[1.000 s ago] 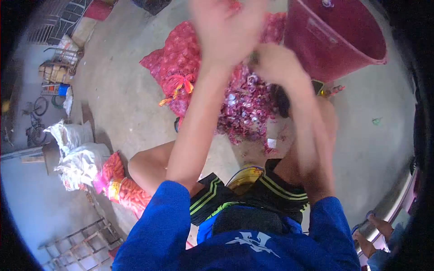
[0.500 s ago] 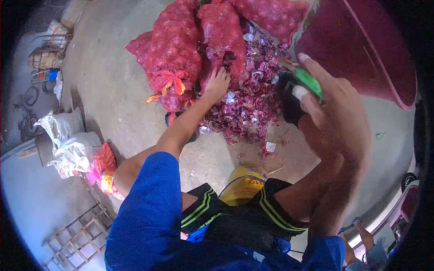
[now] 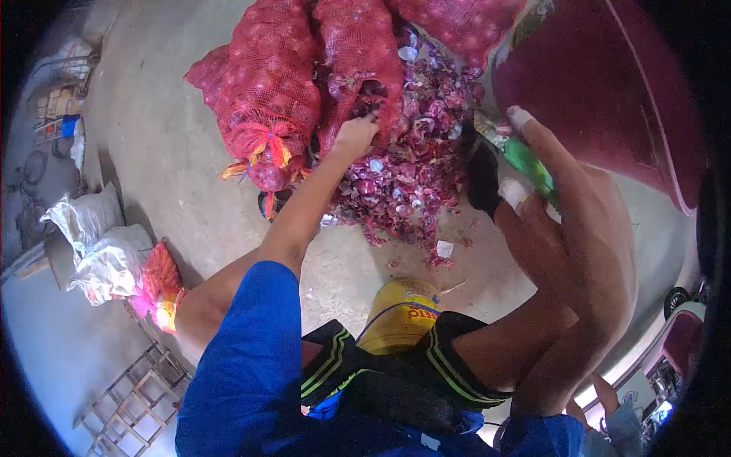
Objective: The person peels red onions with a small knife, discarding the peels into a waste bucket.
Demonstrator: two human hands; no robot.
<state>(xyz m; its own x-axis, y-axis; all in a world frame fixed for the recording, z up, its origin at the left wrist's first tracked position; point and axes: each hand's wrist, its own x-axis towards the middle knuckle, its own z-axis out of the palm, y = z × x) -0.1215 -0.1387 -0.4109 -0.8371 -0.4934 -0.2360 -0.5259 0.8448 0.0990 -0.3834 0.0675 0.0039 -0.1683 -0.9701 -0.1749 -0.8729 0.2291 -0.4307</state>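
My left hand [image 3: 355, 137] reaches to the torn opening of a red mesh sack [image 3: 358, 46] of red onions. Its fingers curl in at the opening; what they hold, if anything, is hidden. My right hand [image 3: 567, 171], with white wrapping on the thumb and a fingertip, is closed around a green-handled knife [image 3: 531, 164]. The knife's pale, blurred end points left towards the sacks. Loose purple onion skins [image 3: 411, 171] lie heaped on the floor below and beside the opened sack.
A tied onion sack [image 3: 266, 84] lies left of the opened one, another sack [image 3: 464, 27] beyond. A large maroon tub [image 3: 594, 91] stands right. Between my legs is a yellow bucket [image 3: 400, 305]. White sacks [image 3: 110, 251] and a wooden rack [image 3: 137, 396] are at left.
My left hand has gone from fingers spread on the mesh to fingers curled in at the opening. My right hand has lowered slightly, the knife still in it. The view has shifted a little.
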